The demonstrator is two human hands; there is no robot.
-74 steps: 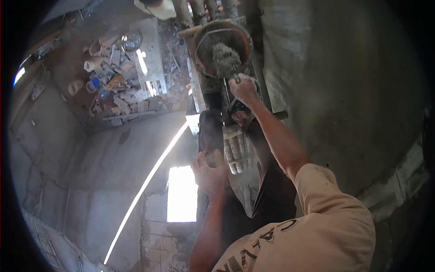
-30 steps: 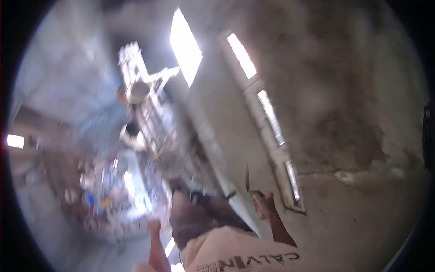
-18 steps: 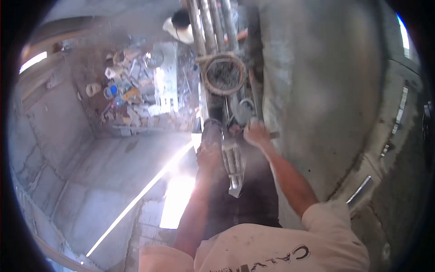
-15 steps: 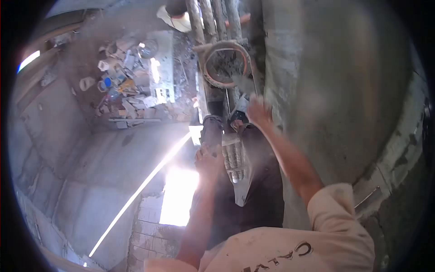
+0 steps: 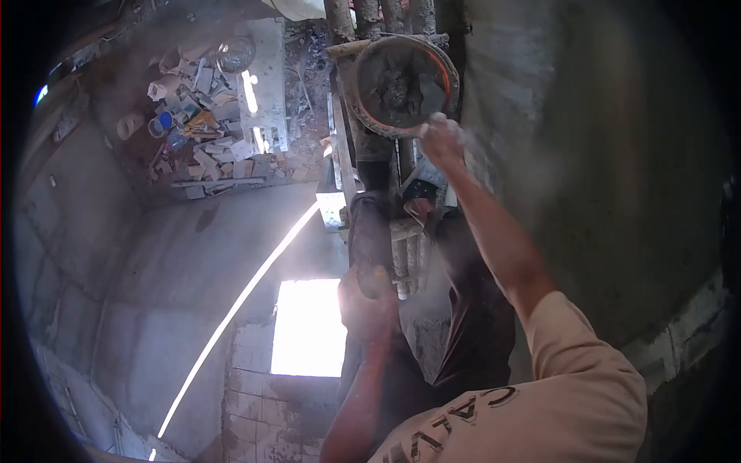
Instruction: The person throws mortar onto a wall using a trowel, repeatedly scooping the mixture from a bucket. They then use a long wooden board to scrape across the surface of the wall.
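Note:
My right hand (image 5: 442, 143) is closed at the near right rim of a round bucket (image 5: 370, 119) with an orange inner edge. A flat grey trowel blade (image 5: 432, 94) reaches from this hand into the bucket; its handle is hidden in my fingers. Grey wet mortar (image 5: 397, 85) lies inside. Lower down, my left hand (image 5: 367, 305) rests on my dark-trousered left leg (image 5: 372, 231), its thumb and fingers apart around the cloth near the knee. I make out no tool in it.
The bucket stands on a scaffold of wooden poles (image 5: 367, 15), where my feet (image 5: 421, 193) also rest. A rough plastered wall (image 5: 602, 154) rises close on the right. Far below on the left lies rubble (image 5: 204, 131). A bright opening (image 5: 309, 328) shows at lower left.
My right hand has moved up to the bucket's rim, and the blade is now inside the bucket. My view has shifted, with more mortar showing. The left hand stays on the leg.

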